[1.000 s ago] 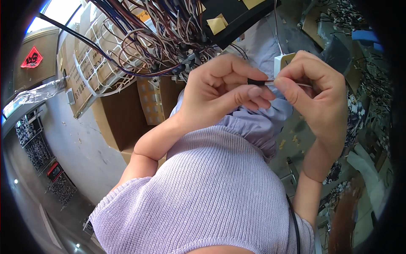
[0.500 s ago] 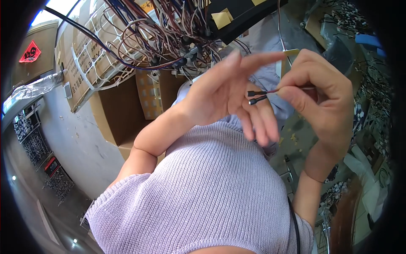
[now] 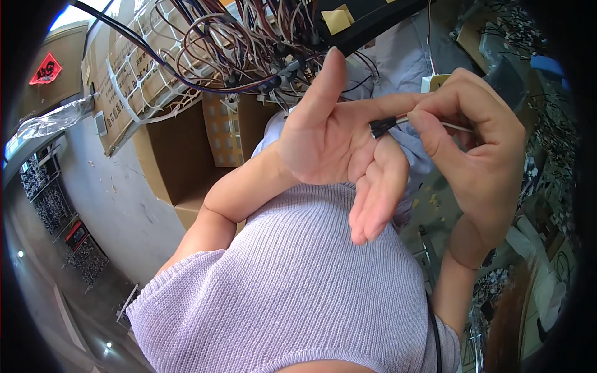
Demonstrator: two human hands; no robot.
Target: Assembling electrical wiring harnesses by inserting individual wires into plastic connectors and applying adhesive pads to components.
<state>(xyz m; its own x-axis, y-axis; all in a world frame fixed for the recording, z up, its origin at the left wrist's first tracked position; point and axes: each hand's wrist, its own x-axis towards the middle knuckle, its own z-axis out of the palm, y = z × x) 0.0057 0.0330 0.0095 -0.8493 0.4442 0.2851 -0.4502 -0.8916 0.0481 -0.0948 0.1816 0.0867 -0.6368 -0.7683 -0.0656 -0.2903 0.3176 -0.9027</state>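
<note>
My right hand [image 3: 482, 140] pinches a pair of thin wires [image 3: 403, 118] between thumb and fingertips. Small black connectors [image 3: 382, 128] at the wire ends lie against the palm side of my left hand [image 3: 348, 143], near the base of its fingers. That hand is open, palm showing, with its thumb spread away and the lower fingers stretched out. Its index finger reaches behind my right fingertips, where its end is hidden. The other end of the wires runs into my right hand.
A tangled bundle of brown, white and blue wires [image 3: 249, 50] hangs ahead, beside a black surface bearing a yellow paper piece [image 3: 337, 20]. An open cardboard box [image 3: 152, 165] stands left of my knees. More piled wires [image 3: 553, 118] lie at the right.
My left hand has turned its palm further into view, thumb raised and lower fingers extended. The connectors, apart from each other before, now sit close together against the palm.
</note>
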